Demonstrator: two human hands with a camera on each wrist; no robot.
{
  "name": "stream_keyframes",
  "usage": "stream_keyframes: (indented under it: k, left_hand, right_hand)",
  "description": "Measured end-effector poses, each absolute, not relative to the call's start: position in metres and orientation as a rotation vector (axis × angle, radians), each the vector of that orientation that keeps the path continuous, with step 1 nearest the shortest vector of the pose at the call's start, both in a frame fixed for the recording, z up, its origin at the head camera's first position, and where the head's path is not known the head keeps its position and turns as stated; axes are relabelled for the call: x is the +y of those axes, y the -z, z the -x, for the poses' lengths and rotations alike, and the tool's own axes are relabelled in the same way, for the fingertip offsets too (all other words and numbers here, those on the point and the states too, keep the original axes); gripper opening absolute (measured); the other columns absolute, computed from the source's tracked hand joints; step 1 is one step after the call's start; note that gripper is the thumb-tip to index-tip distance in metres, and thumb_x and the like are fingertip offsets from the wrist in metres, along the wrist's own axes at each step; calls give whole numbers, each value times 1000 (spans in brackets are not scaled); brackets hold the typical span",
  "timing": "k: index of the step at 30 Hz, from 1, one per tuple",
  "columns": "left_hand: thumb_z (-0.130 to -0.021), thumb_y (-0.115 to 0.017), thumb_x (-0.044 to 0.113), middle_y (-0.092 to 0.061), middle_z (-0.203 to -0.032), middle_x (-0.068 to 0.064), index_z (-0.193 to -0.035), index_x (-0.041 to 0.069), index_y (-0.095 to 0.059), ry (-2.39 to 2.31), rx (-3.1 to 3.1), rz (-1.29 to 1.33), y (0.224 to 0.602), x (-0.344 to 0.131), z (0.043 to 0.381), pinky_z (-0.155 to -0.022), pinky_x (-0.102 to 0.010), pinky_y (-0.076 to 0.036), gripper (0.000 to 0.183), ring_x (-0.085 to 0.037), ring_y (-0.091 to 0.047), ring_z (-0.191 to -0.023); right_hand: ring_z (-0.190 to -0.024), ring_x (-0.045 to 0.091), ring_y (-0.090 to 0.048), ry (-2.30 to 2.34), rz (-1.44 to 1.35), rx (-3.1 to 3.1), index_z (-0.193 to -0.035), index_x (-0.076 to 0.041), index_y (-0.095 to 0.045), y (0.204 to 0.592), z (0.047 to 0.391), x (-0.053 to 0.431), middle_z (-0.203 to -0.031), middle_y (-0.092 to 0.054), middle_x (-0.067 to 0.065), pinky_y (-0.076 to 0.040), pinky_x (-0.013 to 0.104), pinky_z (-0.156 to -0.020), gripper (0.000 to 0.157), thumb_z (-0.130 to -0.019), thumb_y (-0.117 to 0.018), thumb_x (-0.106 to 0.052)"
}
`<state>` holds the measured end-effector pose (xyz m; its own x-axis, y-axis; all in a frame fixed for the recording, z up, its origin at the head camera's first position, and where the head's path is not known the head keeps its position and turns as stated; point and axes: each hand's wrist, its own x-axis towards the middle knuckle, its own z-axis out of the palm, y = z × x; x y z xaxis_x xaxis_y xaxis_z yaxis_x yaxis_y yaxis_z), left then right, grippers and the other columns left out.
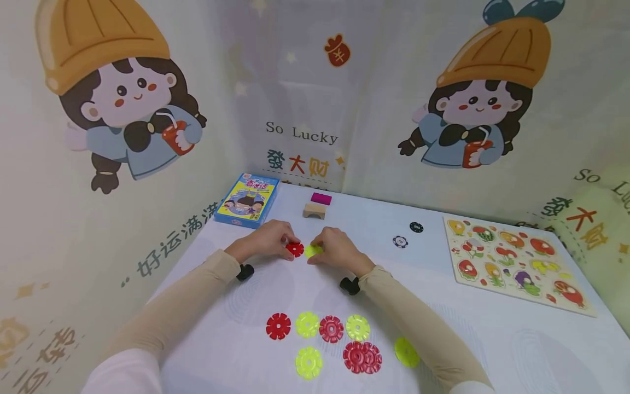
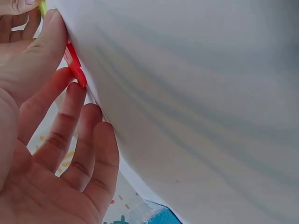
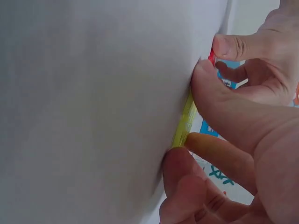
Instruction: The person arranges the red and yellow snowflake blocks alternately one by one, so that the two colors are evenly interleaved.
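Observation:
In the head view, my left hand point(image 1: 273, 239) pinches a red notched plastic disc point(image 1: 295, 249) at the middle of the table. Just to its right, my right hand point(image 1: 336, 249) pinches a yellow-green notched disc point(image 1: 312, 251). Both discs lie flat at the tabletop, close beside each other. From the left wrist view, the thumb and index finger meet the red disc point(image 2: 74, 63) at its edges while the other fingers spread loosely. The right wrist view has the yellow-green disc point(image 3: 185, 121) between thumb and fingers. Fingertips partly cover both discs.
Nearer on the table lie a red disc point(image 1: 278, 326), a yellow-green disc point(image 1: 308, 362) and several more. Behind the hands are a blue card box point(image 1: 248, 200), a wooden arch block point(image 1: 314, 210) and a magenta block point(image 1: 321, 198). Chips point(image 1: 416, 227) and a fruit puzzle board point(image 1: 517, 262) lie right.

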<state>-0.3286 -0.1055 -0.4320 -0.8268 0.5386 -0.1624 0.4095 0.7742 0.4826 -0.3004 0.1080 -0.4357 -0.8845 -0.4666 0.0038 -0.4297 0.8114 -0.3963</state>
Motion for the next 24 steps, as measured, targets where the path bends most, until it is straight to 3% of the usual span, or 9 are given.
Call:
stream_keyframes:
  k: [10,19,24]
  left_hand:
    - [-67,-85,29,-60,-103,5,-115,25,-69,-619,2655,-741,423,-101,327,-79,-26,-52,51,-14,-54,-97]
    - [-77,-76,40,-56,-120,7,-126,33,-61,-417,2590,-1080,428,-77,330,-93,-30,-45,52,-11,-47,-113]
    - [-79,-74,41,-56,-121,6,-127,34,-61,-355,2586,-1131,428,-71,330,-97,-32,-44,49,-12,-47,-115]
  right_hand:
    - [-77,12,-55,640,737,2879,-119,-15,-67,427,278,112,-103,-69,1,-45,23,-64,56,-70,-82,-39]
    - [-82,4,-55,431,1092,2690,-113,-25,-70,415,181,130,-100,-63,-7,-47,17,-69,44,-75,-77,-46]
    - [-91,2,-48,305,1116,2708,-114,-30,-69,420,152,142,-101,-58,-9,-48,18,-74,44,-75,-75,-48]
